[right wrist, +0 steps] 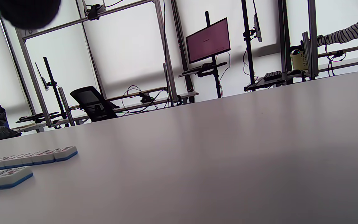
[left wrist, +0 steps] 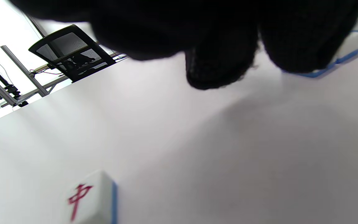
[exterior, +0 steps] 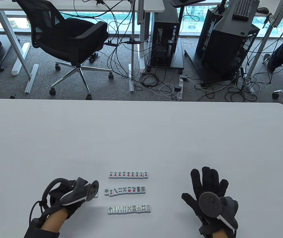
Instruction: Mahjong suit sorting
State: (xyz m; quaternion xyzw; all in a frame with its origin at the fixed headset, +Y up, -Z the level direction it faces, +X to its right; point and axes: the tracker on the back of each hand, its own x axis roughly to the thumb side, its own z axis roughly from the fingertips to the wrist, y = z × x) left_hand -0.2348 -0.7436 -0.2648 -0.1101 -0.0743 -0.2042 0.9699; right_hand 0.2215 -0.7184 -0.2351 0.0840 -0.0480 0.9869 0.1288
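Three face-up tile rows lie at the near middle of the table: the character row (exterior: 128, 174), the dot row (exterior: 124, 190) and the bamboo row (exterior: 129, 209). My left hand (exterior: 68, 198) sits left of the rows, its fingers hidden under the tracker in the table view. In the left wrist view its fingers (left wrist: 219, 68) hang loosely curled above the table and hold nothing. A lone red-character tile (left wrist: 89, 199) lies free on the table beside that hand, half hidden by the tracker (exterior: 96, 194). My right hand (exterior: 207, 184) lies flat with spread fingers, right of the rows.
The white table (exterior: 141, 133) stretches far beyond the rows. Row ends show low at the left in the right wrist view (right wrist: 64, 152). Past the far edge stand an office chair (exterior: 67, 37), computer towers and floor cables. A person's sleeve (right wrist: 353, 32) shows at the right.
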